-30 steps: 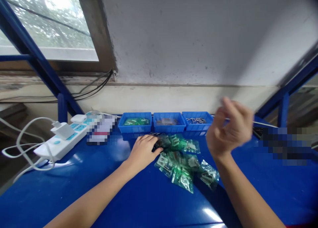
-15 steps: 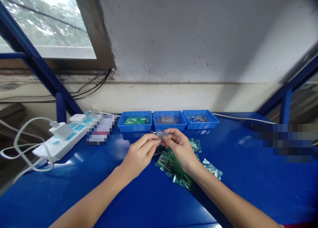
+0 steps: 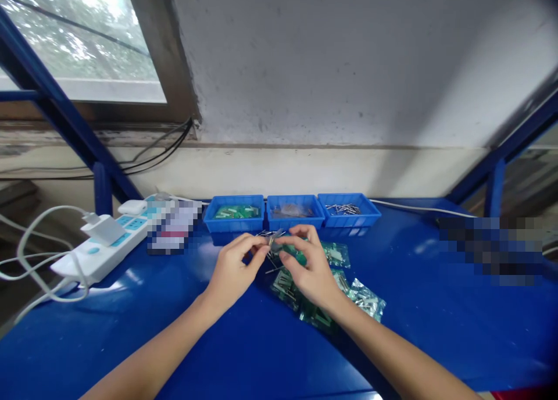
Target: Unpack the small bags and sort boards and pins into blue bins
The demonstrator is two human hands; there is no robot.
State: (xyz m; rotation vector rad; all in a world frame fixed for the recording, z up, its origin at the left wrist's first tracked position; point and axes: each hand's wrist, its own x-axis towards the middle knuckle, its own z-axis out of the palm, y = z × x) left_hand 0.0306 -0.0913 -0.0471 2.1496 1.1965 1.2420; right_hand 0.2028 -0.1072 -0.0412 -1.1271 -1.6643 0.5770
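My left hand (image 3: 238, 266) pinches a small clear plastic bag (image 3: 275, 237) between thumb and fingertips. Blur hides what is in it. My right hand (image 3: 314, 269) is beside the bag, its thumb and fingers apart with nothing visible between them. Loose thin metal pieces (image 3: 271, 268), like screws or nails, lie on the table under the hands. Several greenish clear packets (image 3: 366, 301) with white and metal parts are piled beneath and around my right hand, which partly covers them.
Three blue trays stand along the back: one with green packets (image 3: 238, 212), one with see-through contents (image 3: 294, 210), one with metal screws or nails (image 3: 344, 209). A power strip (image 3: 98, 249) with white cables and a blurred phone (image 3: 174, 228) are at the left of the blue table (image 3: 174, 342).
My right hand came in from the raised right side to the small bag, then its fingers spread apart. My left hand lifted from the pile and now pinches the bag.
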